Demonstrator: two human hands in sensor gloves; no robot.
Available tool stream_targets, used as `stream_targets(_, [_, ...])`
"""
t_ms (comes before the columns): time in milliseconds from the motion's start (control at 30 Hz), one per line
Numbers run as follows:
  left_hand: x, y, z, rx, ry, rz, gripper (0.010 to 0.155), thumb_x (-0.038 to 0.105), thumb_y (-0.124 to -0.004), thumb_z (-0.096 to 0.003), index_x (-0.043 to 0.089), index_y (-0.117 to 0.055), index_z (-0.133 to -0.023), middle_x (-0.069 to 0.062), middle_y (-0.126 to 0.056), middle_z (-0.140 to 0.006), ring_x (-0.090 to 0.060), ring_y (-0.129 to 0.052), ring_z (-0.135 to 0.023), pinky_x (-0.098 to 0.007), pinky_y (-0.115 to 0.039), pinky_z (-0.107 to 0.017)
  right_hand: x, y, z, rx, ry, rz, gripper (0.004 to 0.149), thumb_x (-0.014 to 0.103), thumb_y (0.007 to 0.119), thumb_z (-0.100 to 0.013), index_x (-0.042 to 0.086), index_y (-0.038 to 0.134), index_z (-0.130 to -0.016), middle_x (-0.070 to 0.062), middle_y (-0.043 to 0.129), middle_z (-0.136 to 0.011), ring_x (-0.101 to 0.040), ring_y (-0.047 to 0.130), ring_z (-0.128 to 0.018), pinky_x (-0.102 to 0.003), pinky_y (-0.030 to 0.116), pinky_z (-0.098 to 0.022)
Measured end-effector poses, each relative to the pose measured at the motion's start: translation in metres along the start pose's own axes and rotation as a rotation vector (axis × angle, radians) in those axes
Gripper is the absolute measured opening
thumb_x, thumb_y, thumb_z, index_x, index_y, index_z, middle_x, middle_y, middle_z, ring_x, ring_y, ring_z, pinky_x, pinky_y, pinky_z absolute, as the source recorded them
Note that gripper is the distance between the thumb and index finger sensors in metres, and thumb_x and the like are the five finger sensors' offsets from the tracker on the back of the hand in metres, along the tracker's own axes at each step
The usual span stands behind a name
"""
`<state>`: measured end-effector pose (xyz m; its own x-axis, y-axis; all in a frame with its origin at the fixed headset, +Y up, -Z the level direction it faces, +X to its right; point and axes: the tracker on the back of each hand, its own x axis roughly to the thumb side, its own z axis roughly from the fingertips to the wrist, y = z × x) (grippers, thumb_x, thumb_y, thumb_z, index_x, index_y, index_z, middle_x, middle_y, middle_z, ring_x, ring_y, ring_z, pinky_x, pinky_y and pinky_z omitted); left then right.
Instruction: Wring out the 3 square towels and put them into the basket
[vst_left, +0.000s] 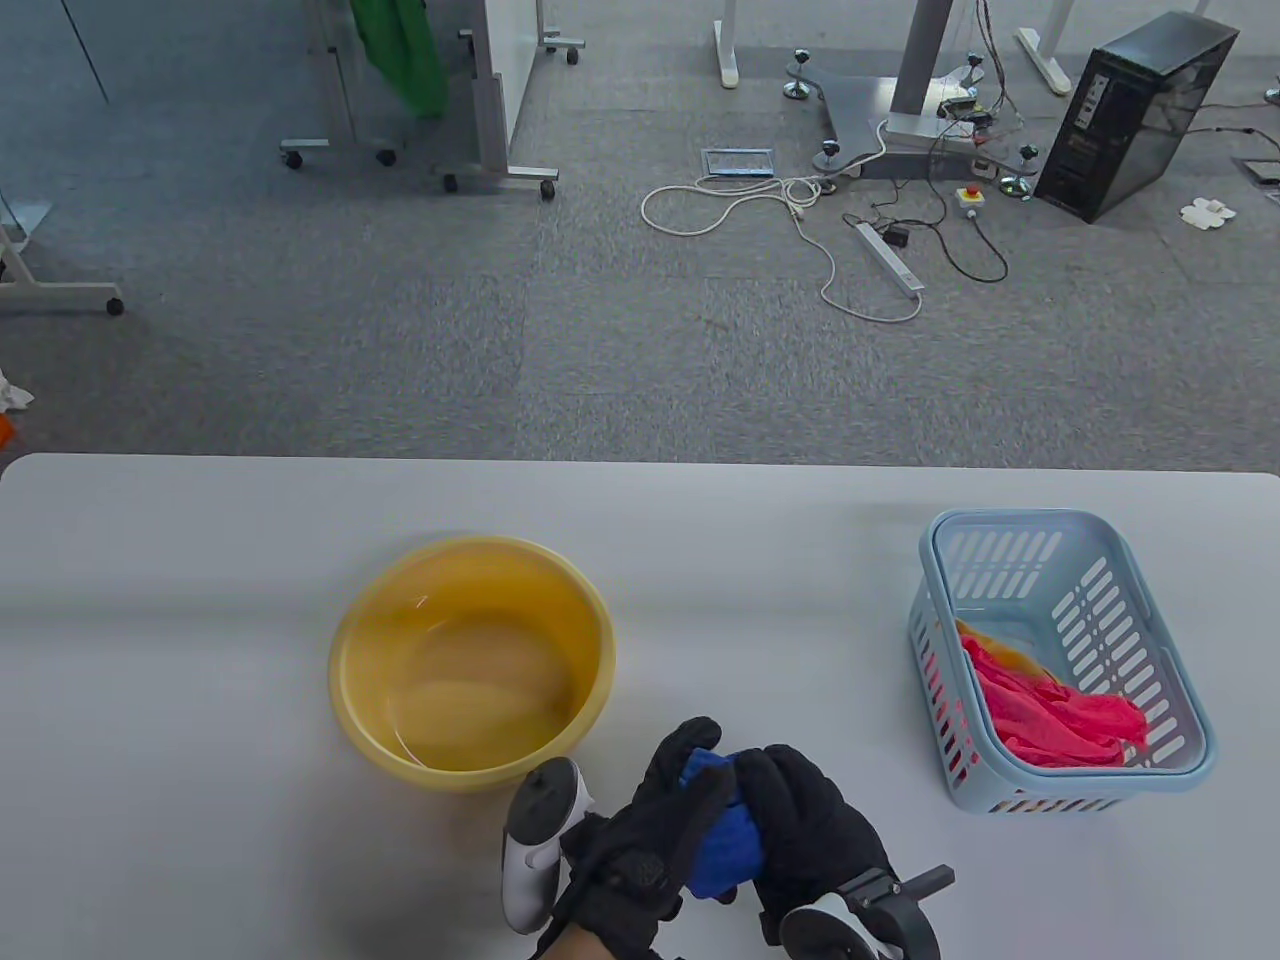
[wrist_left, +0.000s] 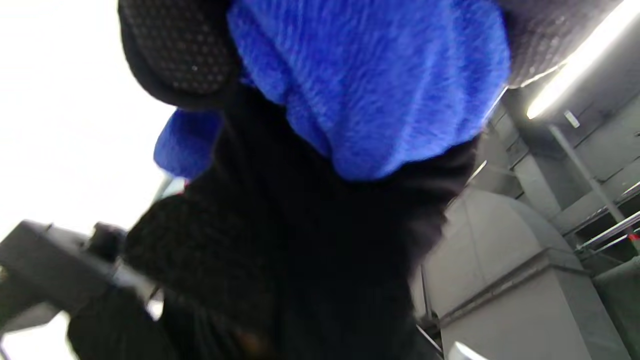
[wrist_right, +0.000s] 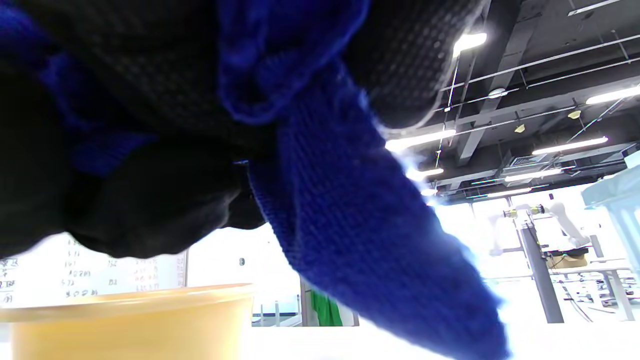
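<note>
Both your hands sit at the table's (vst_left: 200, 560) 6 o'clock edge, clenched together around one blue towel (vst_left: 722, 845). Your left hand (vst_left: 650, 825) wraps the towel's 9 o'clock side, fingers curled over the top; your right hand (vst_left: 805, 835) grips the 3 o'clock side, fingers curled over it too. The towel is bunched into a thick roll between the gloves, held above the table, just at 4 o'clock of the yellow basin (vst_left: 470, 660). In the right wrist view a tail of blue cloth hangs down past the basin's rim.

Basin: a shallow pool of water, no cloth in it.

Light blue basket (vst_left: 1150, 620) stands well apart at 3 o'clock of the basin. A pink towel (vst_left: 1050, 715) lies crumpled in it, with an edge of orange cloth (vst_left: 1000, 650) showing beneath at 11 o'clock.
</note>
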<state>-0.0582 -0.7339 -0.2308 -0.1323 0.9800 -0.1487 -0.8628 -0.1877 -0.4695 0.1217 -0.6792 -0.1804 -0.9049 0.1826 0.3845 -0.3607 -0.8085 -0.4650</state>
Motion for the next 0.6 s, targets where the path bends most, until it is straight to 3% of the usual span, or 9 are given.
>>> stream_targets(100, [0.000,0.004,-0.002,0.027,-0.042,-0.052,0.079,0.073,-0.074,-0.0566,0.028,-0.047,-0.115,-0.018,-0.067,-0.103,-0.044,-0.091,-0.065,-0.036,-0.087,-0.034,-0.001,0.001,0.000,0.008,0.006,-0.037,0.083,0.024,0.108,-0.041,0.024,0.054,-0.104,-0.013,0.070,-0.097,-0.031,0.096,-0.059,-0.033,0.089,-0.039])
stream_targets(333, [0.004,0.009,-0.002,0.075,-0.093,-0.164,0.071,0.068,-0.074,-0.0576,0.025,-0.057,-0.111,-0.020,-0.075,-0.096,-0.040,-0.094,-0.047,-0.033,-0.087,-0.026,-0.007,0.007,-0.002,0.072,0.034,-0.127,0.086,0.025,0.108,-0.039,0.023,0.053,-0.105,-0.012,0.071,-0.097,-0.030,0.097,-0.058,-0.032,0.090,-0.038])
stream_targets(467, [0.007,0.009,0.000,0.127,-0.134,-0.213,0.066,0.065,-0.076,-0.0572,0.025,-0.063,-0.108,-0.018,-0.078,-0.094,-0.038,-0.094,-0.039,-0.032,-0.086,-0.021,-0.019,0.013,-0.004,0.160,0.115,-0.366,0.091,0.024,0.109,-0.038,0.024,0.050,-0.107,-0.013,0.072,-0.096,-0.031,0.097,-0.057,-0.032,0.090,-0.038])
stream_targets(600, [0.012,0.009,0.001,0.165,-0.192,-0.288,0.063,0.063,-0.077,-0.0566,0.024,-0.068,-0.105,-0.019,-0.081,-0.088,-0.037,-0.096,-0.037,-0.031,-0.086,-0.019,-0.026,0.016,-0.005,0.212,0.161,-0.480,0.094,0.026,0.109,-0.037,0.023,0.049,-0.109,-0.014,0.073,-0.095,-0.030,0.098,-0.055,-0.031,0.091,-0.036])
